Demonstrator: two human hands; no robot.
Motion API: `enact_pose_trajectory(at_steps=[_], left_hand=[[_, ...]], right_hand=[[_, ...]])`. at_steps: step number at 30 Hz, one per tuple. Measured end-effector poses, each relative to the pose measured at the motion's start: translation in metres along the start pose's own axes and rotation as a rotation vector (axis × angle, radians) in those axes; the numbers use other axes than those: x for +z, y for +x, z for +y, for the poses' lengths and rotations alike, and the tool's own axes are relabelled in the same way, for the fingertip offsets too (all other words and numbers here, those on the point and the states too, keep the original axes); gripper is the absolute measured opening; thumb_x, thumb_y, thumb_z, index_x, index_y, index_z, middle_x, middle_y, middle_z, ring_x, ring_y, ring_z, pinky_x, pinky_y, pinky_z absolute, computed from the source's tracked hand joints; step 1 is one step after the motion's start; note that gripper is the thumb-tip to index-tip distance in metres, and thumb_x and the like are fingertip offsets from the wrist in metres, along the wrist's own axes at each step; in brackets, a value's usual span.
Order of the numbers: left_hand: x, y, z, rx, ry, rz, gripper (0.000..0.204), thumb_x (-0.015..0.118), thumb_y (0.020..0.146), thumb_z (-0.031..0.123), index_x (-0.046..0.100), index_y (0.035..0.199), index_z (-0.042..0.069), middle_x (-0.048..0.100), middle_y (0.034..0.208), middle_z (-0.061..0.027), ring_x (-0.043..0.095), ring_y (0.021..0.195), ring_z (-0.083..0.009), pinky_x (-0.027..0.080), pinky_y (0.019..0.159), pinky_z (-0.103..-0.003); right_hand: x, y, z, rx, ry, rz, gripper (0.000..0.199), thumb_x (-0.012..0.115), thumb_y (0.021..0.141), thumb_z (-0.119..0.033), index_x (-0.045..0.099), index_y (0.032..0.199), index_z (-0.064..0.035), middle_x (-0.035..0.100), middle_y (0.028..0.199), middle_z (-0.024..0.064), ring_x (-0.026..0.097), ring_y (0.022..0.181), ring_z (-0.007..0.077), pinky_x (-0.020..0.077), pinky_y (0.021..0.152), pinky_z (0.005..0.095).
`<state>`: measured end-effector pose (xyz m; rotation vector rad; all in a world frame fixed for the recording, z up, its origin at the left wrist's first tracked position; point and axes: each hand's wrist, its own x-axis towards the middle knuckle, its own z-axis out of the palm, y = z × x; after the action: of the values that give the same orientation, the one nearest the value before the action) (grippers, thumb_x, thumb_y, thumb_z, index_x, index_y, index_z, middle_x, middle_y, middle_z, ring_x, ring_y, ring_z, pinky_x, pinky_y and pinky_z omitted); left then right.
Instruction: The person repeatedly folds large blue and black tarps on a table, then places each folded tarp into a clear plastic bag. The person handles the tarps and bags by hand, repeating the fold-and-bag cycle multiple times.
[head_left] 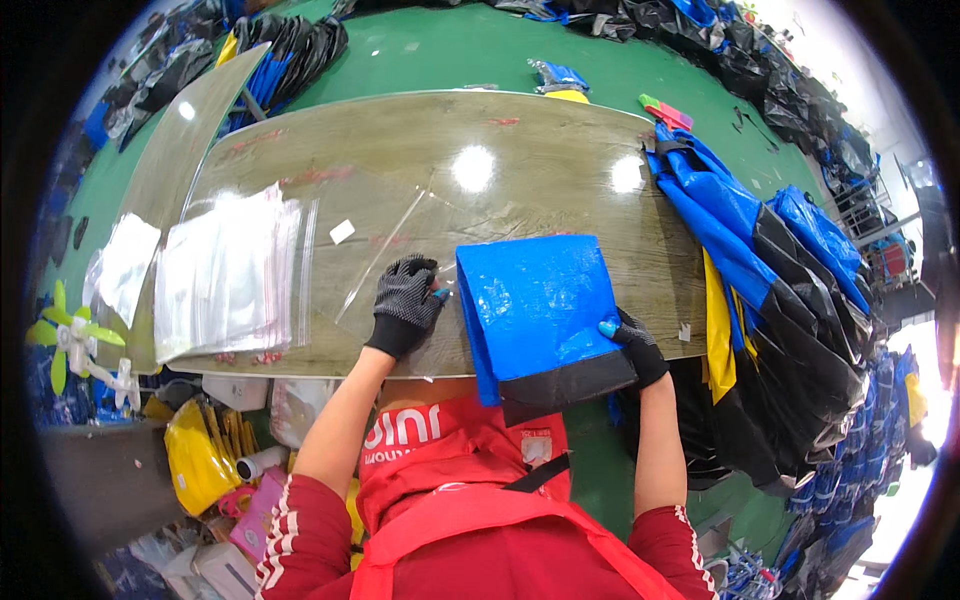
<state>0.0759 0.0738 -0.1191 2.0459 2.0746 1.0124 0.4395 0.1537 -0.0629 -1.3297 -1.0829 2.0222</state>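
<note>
A folded blue sheet with a black band (pixel 545 310), tarp-like and glossy, lies partly over the table's near edge in front of me. My right hand (pixel 636 345), in a dark glove with a bare-looking blue thumb tip, grips its right side, thumb on top. My left hand (pixel 405 305), in a grey dotted glove, rests on the table just left of the sheet, apart from it. Its fingers are curled together; what they pinch, if anything, is hidden. Beside it lies a clear plastic bag (pixel 385 255), flat on the table.
A stack of clear zip bags (pixel 225 275) lies on the wood-look table (pixel 330 150) at left. Long blue and black sheets (pixel 740 220) hang over its right edge. A green fan (pixel 75 340) stands at far left. Yellow folded pieces (pixel 200 455) sit below the table.
</note>
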Motion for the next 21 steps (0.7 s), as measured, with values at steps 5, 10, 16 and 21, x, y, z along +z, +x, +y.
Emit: enact_pose_trajectory(at_steps=[5,10,16,21], left_hand=[[-0.001,-0.007,-0.004,-0.022,-0.089,-0.006,0.017,0.071,0.073,0.019,0.063,0.082,0.007,0.063,0.109,-0.0105,0.055,0.106,-0.0316,0.041,0.094,-0.042],[0.003,-0.003,-0.007,-0.11,-0.12,0.013,0.014,0.071,0.072,0.016,0.066,0.083,0.008,0.065,0.107,-0.0088,0.056,0.104,-0.0309,0.043,0.092,-0.042],[-0.003,-0.002,-0.021,-0.061,-0.269,-0.044,0.012,0.073,0.072,0.014,0.068,0.078,0.005,0.069,0.104,-0.0105,0.059,0.11,-0.0306,0.045,0.093,-0.04],[-0.005,-0.003,-0.025,-0.099,-0.429,-0.037,0.011,0.072,0.075,0.012,0.068,0.079,0.003,0.07,0.103,-0.0109,0.06,0.112,-0.0289,0.045,0.094,-0.038]], right_hand=[[-0.014,-0.004,-0.004,0.006,-0.019,-0.044,0.064,0.068,0.079,-0.017,0.047,0.137,0.0003,0.06,0.124,0.014,0.062,0.103,0.0243,0.049,0.09,0.0347],[-0.009,-0.011,-0.014,0.018,-0.05,-0.035,0.065,0.068,0.079,-0.018,0.046,0.137,0.002,0.059,0.124,0.0155,0.062,0.102,0.0251,0.0492,0.09,0.035],[-0.016,-0.007,-0.018,0.033,-0.031,-0.053,0.067,0.07,0.079,-0.017,0.044,0.138,0.0021,0.059,0.125,0.016,0.062,0.104,0.0253,0.0486,0.092,0.0355],[-0.021,-0.001,-0.013,0.049,-0.011,-0.034,0.069,0.07,0.079,-0.017,0.044,0.14,0.0008,0.058,0.127,0.016,0.061,0.107,0.0266,0.0476,0.095,0.0366]])
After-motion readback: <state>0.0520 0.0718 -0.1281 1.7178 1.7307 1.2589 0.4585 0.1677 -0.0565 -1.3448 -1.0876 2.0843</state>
